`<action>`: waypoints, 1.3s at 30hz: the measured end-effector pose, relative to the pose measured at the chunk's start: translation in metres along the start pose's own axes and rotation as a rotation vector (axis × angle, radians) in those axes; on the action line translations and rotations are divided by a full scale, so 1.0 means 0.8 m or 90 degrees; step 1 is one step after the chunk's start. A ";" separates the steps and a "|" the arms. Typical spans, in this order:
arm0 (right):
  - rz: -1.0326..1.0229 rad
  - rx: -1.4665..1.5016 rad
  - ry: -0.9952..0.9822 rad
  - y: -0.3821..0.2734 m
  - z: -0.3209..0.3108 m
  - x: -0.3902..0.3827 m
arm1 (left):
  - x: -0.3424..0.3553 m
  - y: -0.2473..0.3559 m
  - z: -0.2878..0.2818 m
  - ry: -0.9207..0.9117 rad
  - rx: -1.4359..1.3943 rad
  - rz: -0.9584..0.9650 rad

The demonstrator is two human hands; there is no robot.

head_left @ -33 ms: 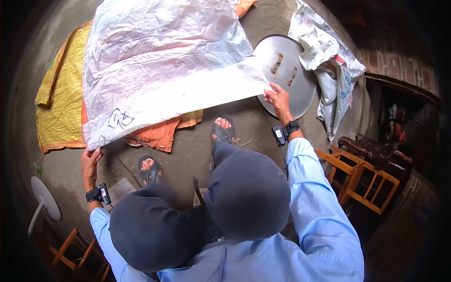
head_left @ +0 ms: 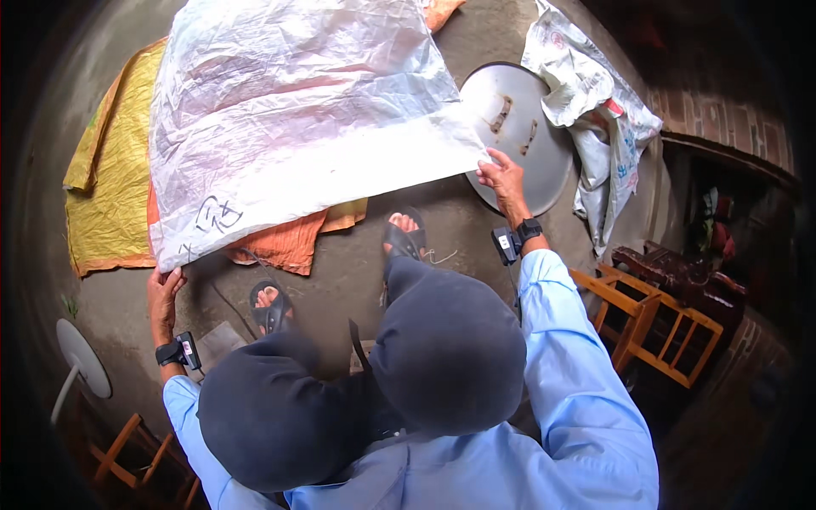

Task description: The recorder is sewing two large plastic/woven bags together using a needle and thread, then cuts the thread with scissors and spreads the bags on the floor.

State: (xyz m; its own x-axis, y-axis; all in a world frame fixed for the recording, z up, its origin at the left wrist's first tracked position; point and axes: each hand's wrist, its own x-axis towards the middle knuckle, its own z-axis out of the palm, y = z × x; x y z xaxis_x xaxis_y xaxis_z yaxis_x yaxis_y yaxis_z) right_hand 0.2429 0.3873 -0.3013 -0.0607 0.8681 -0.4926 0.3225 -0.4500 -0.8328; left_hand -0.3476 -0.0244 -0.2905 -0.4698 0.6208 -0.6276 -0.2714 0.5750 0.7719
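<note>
A large white woven sack (head_left: 306,102) is stretched out flat before me, wrinkled, with dark handwriting near its close left corner. My left hand (head_left: 164,293) pinches that corner, fingers closed. At the close right corner my right hand (head_left: 503,180) grips the edge between thumb and fingers. Beneath the white sack, a yellow woven sack (head_left: 110,204) sticks out on the left, and an orange one (head_left: 280,249) shows under the close edge. The far end of the white sack runs out of the picture.
A round metal lid (head_left: 520,110) lies on the floor to the right, beside a crumpled white sack (head_left: 595,102). Wooden stools (head_left: 642,323) stand at the right. Another wooden frame (head_left: 127,459) and a round disc on a stem (head_left: 83,357) are at the lower left.
</note>
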 end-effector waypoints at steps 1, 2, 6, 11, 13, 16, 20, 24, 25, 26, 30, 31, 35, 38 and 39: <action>-0.013 -0.013 0.000 -0.002 0.002 -0.002 | 0.001 -0.003 -0.002 0.001 -0.001 -0.002; -0.025 -0.019 -0.007 -0.005 0.004 -0.004 | 0.002 -0.006 -0.004 0.004 -0.002 -0.001; -0.060 -0.047 -0.009 -0.007 0.001 -0.007 | 0.004 -0.003 0.002 0.014 0.005 0.000; -0.106 -0.092 0.010 -0.005 0.005 -0.006 | 0.000 -0.008 -0.004 0.018 0.021 -0.017; -0.133 -0.118 0.008 -0.009 0.009 -0.006 | -0.004 -0.009 -0.004 0.034 0.032 -0.019; -0.112 -0.195 -0.012 0.002 -0.012 0.000 | 0.001 -0.002 0.002 0.023 0.052 0.001; -0.051 -0.093 -0.017 0.014 -0.011 0.012 | 0.008 -0.013 -0.012 0.022 0.036 -0.015; 0.002 -0.091 -0.037 0.012 -0.007 0.015 | -0.002 -0.001 -0.001 0.044 0.062 -0.023; 0.008 -0.095 -0.038 0.011 -0.007 0.015 | -0.004 0.003 0.000 0.051 0.070 -0.027; 0.013 -0.099 -0.038 0.012 -0.006 0.016 | -0.005 0.005 -0.002 0.043 0.077 -0.023; 0.030 -0.086 -0.024 0.017 -0.005 0.016 | -0.009 0.010 -0.006 0.012 0.073 -0.009; 0.035 -0.076 -0.017 0.020 -0.006 0.017 | -0.007 0.010 -0.009 0.006 0.067 -0.006; 0.055 -0.048 0.008 0.033 -0.012 0.016 | -0.002 0.014 -0.014 0.006 0.066 0.009; 0.049 -0.032 0.011 0.041 -0.014 0.011 | 0.004 0.020 -0.011 0.012 0.133 0.029; 0.044 -0.027 0.010 0.042 -0.014 0.009 | 0.005 0.020 -0.011 0.012 0.134 0.028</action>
State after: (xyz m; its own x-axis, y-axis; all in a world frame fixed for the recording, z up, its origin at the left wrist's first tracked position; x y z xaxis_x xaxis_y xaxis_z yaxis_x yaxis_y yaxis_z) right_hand 0.2634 0.3810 -0.3299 -0.0222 0.8385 -0.5444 0.3650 -0.5002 -0.7852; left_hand -0.3610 -0.0172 -0.2800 -0.4933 0.6385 -0.5908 -0.0696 0.6480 0.7585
